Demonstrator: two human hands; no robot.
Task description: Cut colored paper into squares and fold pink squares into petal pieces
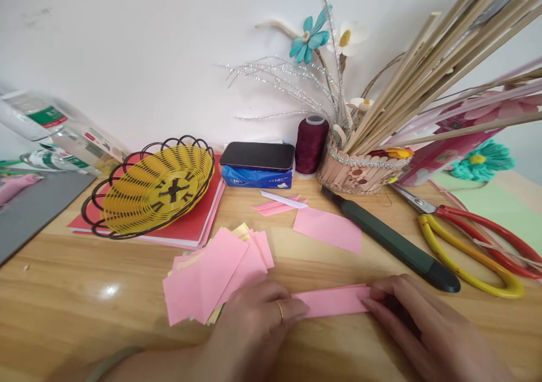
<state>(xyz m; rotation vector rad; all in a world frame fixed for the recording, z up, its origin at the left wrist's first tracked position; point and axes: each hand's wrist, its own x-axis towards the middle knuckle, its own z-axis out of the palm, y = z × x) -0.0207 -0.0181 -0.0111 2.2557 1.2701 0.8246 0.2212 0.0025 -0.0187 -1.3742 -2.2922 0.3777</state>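
A folded pink paper strip (pixel 336 303) lies flat on the wooden table between my two hands. My left hand (pixel 258 314), with a ring on one finger, has its fingers closed on the strip's left end. At the right end, my right hand (pixel 419 320) pinches the strip between thumb and fingers. Just beyond my left hand is a loose pile of pink and yellow paper pieces (pixel 212 275). A single pink paper piece (pixel 328 229) rests beyond the strip, beside some narrow folded paper strips (pixel 279 203).
A yellow woven basket (pixel 161 184) sits on red paper (pixel 207 224) at the left. A phone (pixel 258 155) lies on a blue tissue pack (pixel 256 176). Further right are a maroon thread spool (pixel 312 145), a stick holder (pixel 359 170), a dark green cutter-like tool (pixel 393 244) and scissors (pixel 470 241).
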